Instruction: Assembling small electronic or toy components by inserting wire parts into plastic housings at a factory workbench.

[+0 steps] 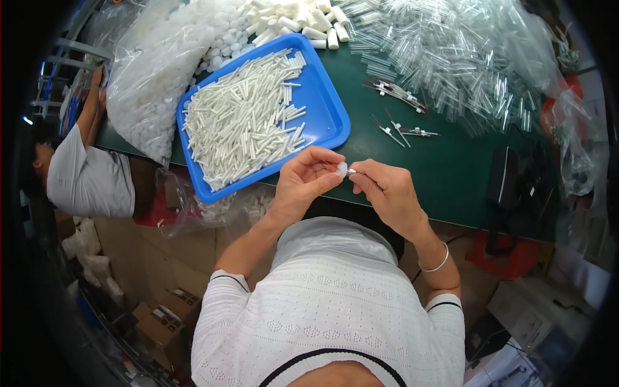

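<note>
My left hand [302,182] pinches a small white translucent plastic cap [342,169] at the table's near edge. Opposite it, my right hand [392,193] has its thumb and fingers closed on a small silvery metal piece [351,171], whose tip meets the cap; most of that piece is hidden by the fingers. Just beyond my left hand lies a blue tray [329,106] filled with short white rods [242,116]. Several thin wired parts with white blocks and reddish leads [400,129] rest on the green table [361,148] beyond my right hand.
A plastic bag of white caps [151,90] stands left of the tray. White cylinders [316,22] and clear tubes [445,51] are heaped at the far side. A black case [509,174] sits at the right. Another person [93,174] works at far left.
</note>
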The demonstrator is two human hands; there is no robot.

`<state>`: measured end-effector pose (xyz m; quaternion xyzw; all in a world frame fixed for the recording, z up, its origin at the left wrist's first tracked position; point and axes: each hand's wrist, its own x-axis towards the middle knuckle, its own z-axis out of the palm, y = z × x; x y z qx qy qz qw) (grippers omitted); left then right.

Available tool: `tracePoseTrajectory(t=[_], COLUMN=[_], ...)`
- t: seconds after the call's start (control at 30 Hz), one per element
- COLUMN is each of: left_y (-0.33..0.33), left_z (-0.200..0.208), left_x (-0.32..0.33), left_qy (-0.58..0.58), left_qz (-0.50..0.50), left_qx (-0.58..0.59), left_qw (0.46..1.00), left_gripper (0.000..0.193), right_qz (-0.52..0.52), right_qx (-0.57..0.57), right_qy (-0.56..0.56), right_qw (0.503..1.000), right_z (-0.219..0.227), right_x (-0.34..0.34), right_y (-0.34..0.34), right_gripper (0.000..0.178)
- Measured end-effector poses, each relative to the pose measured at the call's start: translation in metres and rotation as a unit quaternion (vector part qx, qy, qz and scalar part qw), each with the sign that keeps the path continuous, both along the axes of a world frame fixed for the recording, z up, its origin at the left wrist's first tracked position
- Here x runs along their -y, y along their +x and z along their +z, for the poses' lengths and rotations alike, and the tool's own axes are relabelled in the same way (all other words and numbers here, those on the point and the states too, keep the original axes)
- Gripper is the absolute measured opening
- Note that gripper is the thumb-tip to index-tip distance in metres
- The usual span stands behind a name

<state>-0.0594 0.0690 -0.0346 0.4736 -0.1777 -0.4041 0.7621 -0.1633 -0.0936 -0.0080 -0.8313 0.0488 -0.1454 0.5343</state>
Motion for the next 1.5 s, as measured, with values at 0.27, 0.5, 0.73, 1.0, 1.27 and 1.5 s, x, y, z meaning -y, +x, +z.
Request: tracePoseTrajectory(t=[0.27, 0.5, 0.73, 1.0, 1.27, 1.5], left_y=[0.012, 0.023, 0.049, 0.241, 0.198, 0.183], left_z=[0.004, 0.012, 0.04, 0.032, 0.02, 0.002], left_x=[0.005, 0.002, 0.005, -0.015, 0.027, 0.043], left_qy=[-0.036, -0.025, 0.065, 0.376, 0.294, 0.298], left_qz=[-0.032, -0.073, -0.101, 0.157, 0.018, -0.036], left_qx=[0.115, 0.155, 0.414, 0.544, 0.683, 0.774], left_qw=[0.992, 0.985, 0.902, 0.733, 0.668, 0.557], left_gripper=[0.023, 0.021, 0.028, 0.015, 0.009, 0.008], right_qz=[-0.02, 0.032, 0.137, 0.07, 0.047, 0.02], right_qx=[0.131, -0.025, -0.018, -0.049, 0.003, 0.073], right_qy=[-0.129, 0.212, 0.201, 0.417, 0.543, 0.54], right_qw=[0.983, 0.976, 0.97, 0.905, 0.838, 0.838], right_z=[-0.017, -0.016, -0.02, -0.008, -0.007, -0.006], right_x=[-0.005, -0.01, 0.021, 0.022, 0.025, 0.023], right_y=[0.001, 0.003, 0.024, 0.008, 0.001, 0.011], right_gripper=[0.013, 0.012, 0.015, 0.011, 0.018, 0.018])
